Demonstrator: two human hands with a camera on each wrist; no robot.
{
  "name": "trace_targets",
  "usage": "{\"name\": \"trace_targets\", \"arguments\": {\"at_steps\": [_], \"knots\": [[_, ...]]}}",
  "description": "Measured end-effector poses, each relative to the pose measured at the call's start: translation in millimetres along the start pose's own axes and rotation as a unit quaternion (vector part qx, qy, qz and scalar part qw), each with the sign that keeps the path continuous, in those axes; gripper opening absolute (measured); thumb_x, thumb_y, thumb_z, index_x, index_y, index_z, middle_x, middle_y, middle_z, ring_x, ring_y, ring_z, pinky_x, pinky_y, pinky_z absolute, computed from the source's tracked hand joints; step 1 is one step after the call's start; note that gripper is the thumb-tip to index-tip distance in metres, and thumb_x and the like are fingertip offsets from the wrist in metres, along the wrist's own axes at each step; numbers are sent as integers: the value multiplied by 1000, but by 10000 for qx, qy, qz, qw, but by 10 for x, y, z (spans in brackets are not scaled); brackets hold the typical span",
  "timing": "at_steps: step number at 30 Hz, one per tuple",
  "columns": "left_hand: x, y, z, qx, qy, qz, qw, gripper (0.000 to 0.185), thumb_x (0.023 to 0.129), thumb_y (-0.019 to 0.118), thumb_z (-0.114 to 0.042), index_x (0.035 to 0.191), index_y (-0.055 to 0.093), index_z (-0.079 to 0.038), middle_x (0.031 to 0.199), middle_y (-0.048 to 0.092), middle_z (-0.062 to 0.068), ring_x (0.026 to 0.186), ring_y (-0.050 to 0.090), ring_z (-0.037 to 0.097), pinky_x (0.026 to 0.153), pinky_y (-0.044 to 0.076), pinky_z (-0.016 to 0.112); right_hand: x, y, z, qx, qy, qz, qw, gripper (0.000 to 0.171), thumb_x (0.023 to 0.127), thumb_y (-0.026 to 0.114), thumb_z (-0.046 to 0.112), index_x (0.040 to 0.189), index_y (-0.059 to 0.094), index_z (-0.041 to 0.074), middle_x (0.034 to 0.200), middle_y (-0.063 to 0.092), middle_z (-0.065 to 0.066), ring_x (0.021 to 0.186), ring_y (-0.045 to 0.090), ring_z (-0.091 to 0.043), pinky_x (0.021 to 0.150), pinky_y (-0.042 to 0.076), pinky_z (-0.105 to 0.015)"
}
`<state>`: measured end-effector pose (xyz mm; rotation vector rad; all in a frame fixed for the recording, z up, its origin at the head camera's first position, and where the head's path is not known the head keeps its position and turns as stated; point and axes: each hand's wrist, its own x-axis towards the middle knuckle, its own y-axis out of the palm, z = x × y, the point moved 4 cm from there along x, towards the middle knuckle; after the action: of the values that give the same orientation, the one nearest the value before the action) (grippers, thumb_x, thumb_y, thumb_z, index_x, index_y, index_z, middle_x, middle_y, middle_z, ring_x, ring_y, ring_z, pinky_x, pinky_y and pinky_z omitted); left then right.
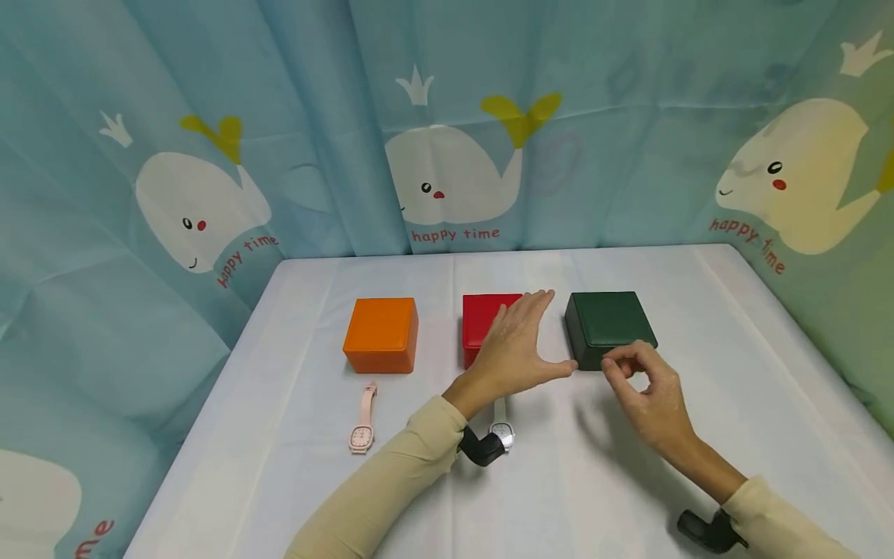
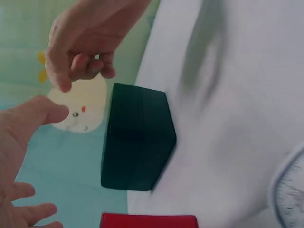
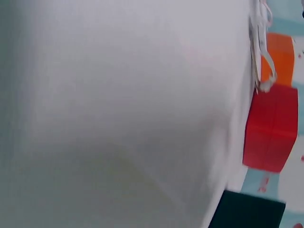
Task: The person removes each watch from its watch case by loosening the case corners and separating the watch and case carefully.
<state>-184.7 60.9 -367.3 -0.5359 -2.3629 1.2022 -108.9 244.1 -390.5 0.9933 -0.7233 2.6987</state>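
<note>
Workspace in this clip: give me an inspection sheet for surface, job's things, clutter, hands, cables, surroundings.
Surface: table under a white cloth.
Job's things: green box, shut, at the right end of the row.
Clutter: orange box; red box, partly behind the left hand; pink watch; white watch by the left wrist.
Hands: left hand open, thumb toward the green box; right hand with curled fingers at the box's front edge, contact unclear.
Cables: nothing seen.
Surroundings: whale-print curtain.

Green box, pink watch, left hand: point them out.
green box (image 1: 609, 320), head view, on its lid
pink watch (image 1: 361, 439), head view, on its face
left hand (image 1: 513, 349), head view, on its back
</note>
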Motion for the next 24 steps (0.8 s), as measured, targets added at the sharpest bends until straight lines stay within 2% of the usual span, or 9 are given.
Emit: {"name": "trace_targets", "arguments": {"at_steps": [4, 6, 8, 11, 15, 18, 21, 23, 24], "knots": [[132, 66, -72, 322, 114, 339, 9988, 102, 82, 79, -53, 161, 27, -15, 163, 31, 4, 150, 24, 22, 120, 17, 45, 62, -135, 8, 261, 263, -522, 9980, 13, 88, 55, -24, 96, 58, -16, 93, 51, -8, 86, 48, -8, 78, 40, -15], [201, 98, -95, 489, 205, 474, 9975, 104, 81, 79, -56, 161, 27, -15, 163, 31, 4, 150, 25, 22, 120, 19, 43, 66, -182, -82, 234, 338, -640, 9971, 17, 85, 55, -26, 101, 56, -19, 106, 49, -7, 97, 47, -8, 84, 40, -16], [263, 127, -114, 645, 266, 610, 9957, 105, 81, 79, -57, 161, 27, -14, 163, 31, 4, 149, 26, 21, 119, 22, 42, 49, -216, -223, 100, 490, -619, 9968, 29, 83, 59, -25, 112, 55, -18, 122, 45, -7, 112, 44, -8, 91, 38, -16], [344, 174, -145, 839, 331, 787, 9928, 106, 81, 78, -58, 162, 26, -13, 163, 31, 4, 149, 26, 21, 118, 24, 41, 20, -244, -424, -112, 814, -320, 9961, 53, 84, 66, -17, 134, 48, -12, 145, 34, -13, 134, 33, -15, 102, 31, -16], [440, 245, -193, 1059, 380, 965, 9890, 108, 81, 77, -59, 162, 24, -13, 163, 28, 5, 149, 24, 20, 117, 27, 41, -12, -245, -599, -300, 1334, 335, 9900, 82, 89, 71, -1, 156, 24, -3, 161, 12, -19, 148, 15, -32, 113, 18, -21], [508, 306, -214, 1261, 394, 1064, 9855, 109, 81, 76, -61, 163, 22, -13, 164, 26, 5, 150, 23, 20, 117, 28, 41, -35, -229, -679, -162, 1837, 773, 9798, 94, 94, 71, 10, 161, 5, 0, 164, 0, -23, 150, 6, -40, 120, 10, -37], [577, 359, -218, 1441, 376, 1152, 9821, 111, 81, 74, -64, 163, 19, -14, 165, 23, 5, 150, 21, 20, 116, 29, 40, -38, -219, -728, 108, 2362, 1102, 9654, 104, 96, 71, 19, 161, -9, 4, 165, -6, -24, 151, 1, -42, 118, 9, -56], [621, 392, -214, 1536, 368, 1219, 9799, 112, 81, 72, -67, 163, 18, -14, 166, 21, 4, 151, 20, 21, 116, 29, 40, -34, -214, -751, 236, 2595, 1274, 9570, 108, 97, 71, 22, 160, -14, 6, 165, -7, -25, 151, 1, -43, 115, 13, -61], [640, 404, -214, 1568, 363, 1252, 9790, 113, 81, 72, -67, 163, 17, -13, 166, 20, 4, 151, 19, 21, 116, 29, 40, -33, -212, -762, 252, 2697, 1347, 9531, 109, 97, 72, 25, 160, -16, 7, 165, -7, -25, 151, 3, -43, 116, 15, -58]]}}
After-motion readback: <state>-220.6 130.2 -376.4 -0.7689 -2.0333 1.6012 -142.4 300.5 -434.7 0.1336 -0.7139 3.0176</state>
